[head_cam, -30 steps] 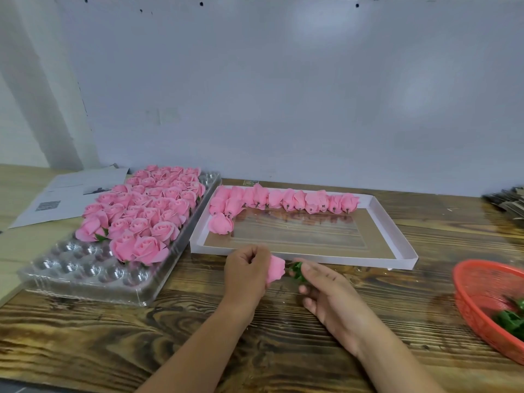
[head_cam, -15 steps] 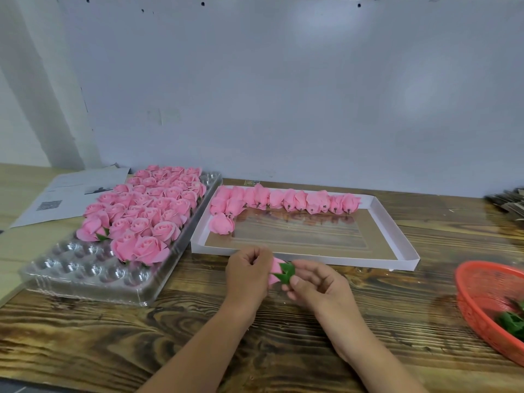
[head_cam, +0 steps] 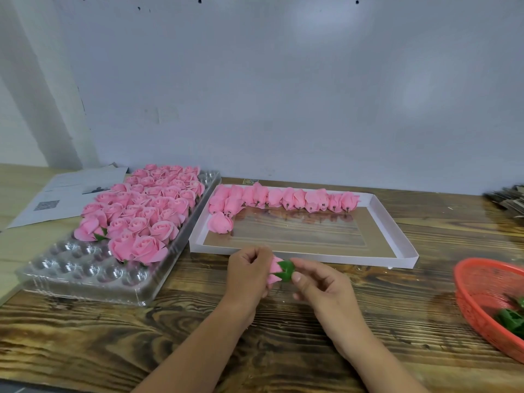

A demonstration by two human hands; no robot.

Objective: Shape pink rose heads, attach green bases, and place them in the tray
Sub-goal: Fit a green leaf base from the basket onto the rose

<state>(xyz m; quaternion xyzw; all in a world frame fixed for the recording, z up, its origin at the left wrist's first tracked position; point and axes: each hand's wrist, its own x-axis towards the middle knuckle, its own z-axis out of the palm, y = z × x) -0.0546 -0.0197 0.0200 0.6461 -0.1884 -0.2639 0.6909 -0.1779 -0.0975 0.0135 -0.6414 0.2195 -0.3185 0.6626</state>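
Rose head (head_cam: 274, 268), green base (head_cam: 285, 270) pinched between hands; paper's (head_cam: 71, 191) print seemingly illegible.

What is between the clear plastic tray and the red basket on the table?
The white box with rose heads, and nearer, both hands holding a rose, in the head view.

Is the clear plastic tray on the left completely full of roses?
No, the clear plastic tray has bare cups along its near end; pink roses fill only the rest.
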